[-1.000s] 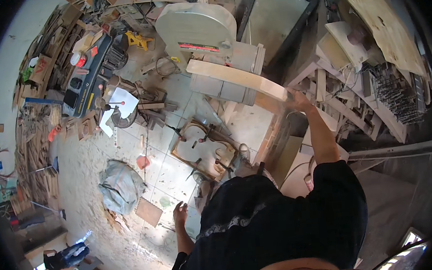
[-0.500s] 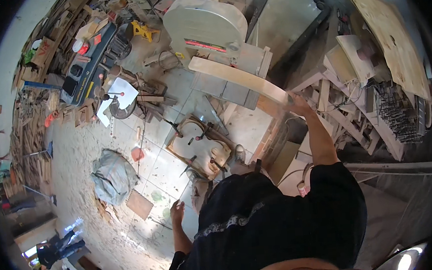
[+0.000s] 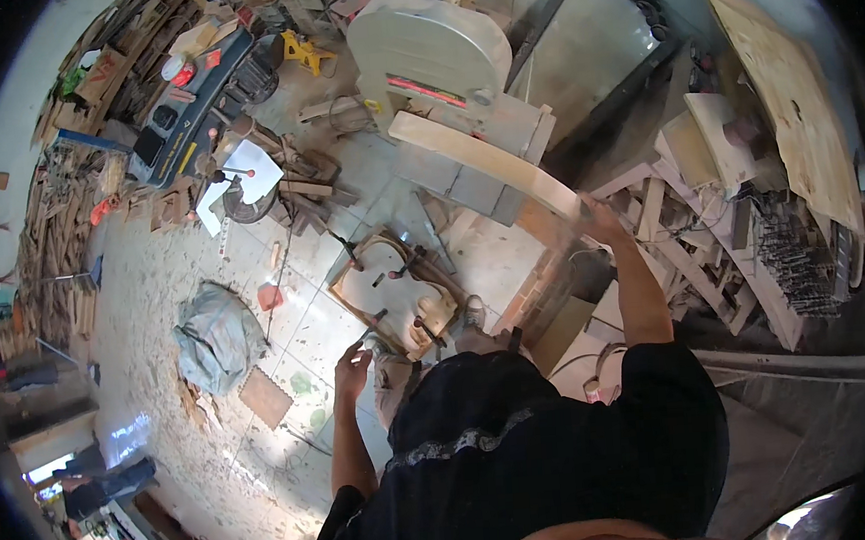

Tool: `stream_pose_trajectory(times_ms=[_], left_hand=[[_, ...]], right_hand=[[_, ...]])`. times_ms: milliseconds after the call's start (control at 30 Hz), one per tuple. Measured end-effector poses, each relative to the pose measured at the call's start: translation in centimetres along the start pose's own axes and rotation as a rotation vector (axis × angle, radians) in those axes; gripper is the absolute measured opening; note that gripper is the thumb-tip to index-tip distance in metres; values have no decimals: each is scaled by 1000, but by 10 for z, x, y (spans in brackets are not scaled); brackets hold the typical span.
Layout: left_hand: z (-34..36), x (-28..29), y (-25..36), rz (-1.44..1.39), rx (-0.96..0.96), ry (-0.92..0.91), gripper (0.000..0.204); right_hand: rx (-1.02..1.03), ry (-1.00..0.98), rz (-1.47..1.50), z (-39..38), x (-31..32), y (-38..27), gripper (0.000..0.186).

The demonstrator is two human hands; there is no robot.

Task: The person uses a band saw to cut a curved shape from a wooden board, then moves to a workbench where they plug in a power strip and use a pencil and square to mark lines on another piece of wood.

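Note:
My right hand (image 3: 598,220) grips the near end of a long, curved pale wooden board (image 3: 485,162), which lies across the table (image 3: 436,181) of a large cream band saw (image 3: 422,45). My left hand (image 3: 352,364) is lower and to the left, its fingers loosely bent and apart with no object visible in them. It is near a wooden guitar-shaped form (image 3: 383,283) with several black clamps, lying on the tiled floor in front of my feet.
A grey sack (image 3: 216,335) lies left on the floor. A blue-grey machine (image 3: 190,106) and cut-offs stand behind it, near a yellow stand (image 3: 305,53). Timber stacks (image 3: 736,239) and a leaning slab (image 3: 782,105) crowd the right. Another person (image 3: 101,484) is at lower left.
My left hand has risen toward the clamped form. The board and saw appear slightly farther right in the picture as the view shifts; my right hand stays on the board's end.

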State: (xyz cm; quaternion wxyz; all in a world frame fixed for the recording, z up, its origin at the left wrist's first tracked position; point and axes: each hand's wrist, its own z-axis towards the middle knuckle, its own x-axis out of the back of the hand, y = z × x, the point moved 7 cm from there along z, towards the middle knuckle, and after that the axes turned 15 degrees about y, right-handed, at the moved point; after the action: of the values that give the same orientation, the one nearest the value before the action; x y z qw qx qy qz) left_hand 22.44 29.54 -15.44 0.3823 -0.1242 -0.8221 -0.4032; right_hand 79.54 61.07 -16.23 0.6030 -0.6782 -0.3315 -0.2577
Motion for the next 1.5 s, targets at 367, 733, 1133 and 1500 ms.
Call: stream_pose_trajectory(times_ms=[367,733,1133,1500], left_hand=[[-20,-34,-134,66,162,-51,50],[-57,-53,-213,35,333,-86,59],[-63,-52,-198,58,321,-89,56],[-63,-49,-194,28,330,-83,54]], right_hand=[[76,-6,-113,6,1,-6,84],[125,44,-200,8,0,-5,83],[65,29,-201,6,2,-5,78],[55,6,-384,15,-12,17,82]])
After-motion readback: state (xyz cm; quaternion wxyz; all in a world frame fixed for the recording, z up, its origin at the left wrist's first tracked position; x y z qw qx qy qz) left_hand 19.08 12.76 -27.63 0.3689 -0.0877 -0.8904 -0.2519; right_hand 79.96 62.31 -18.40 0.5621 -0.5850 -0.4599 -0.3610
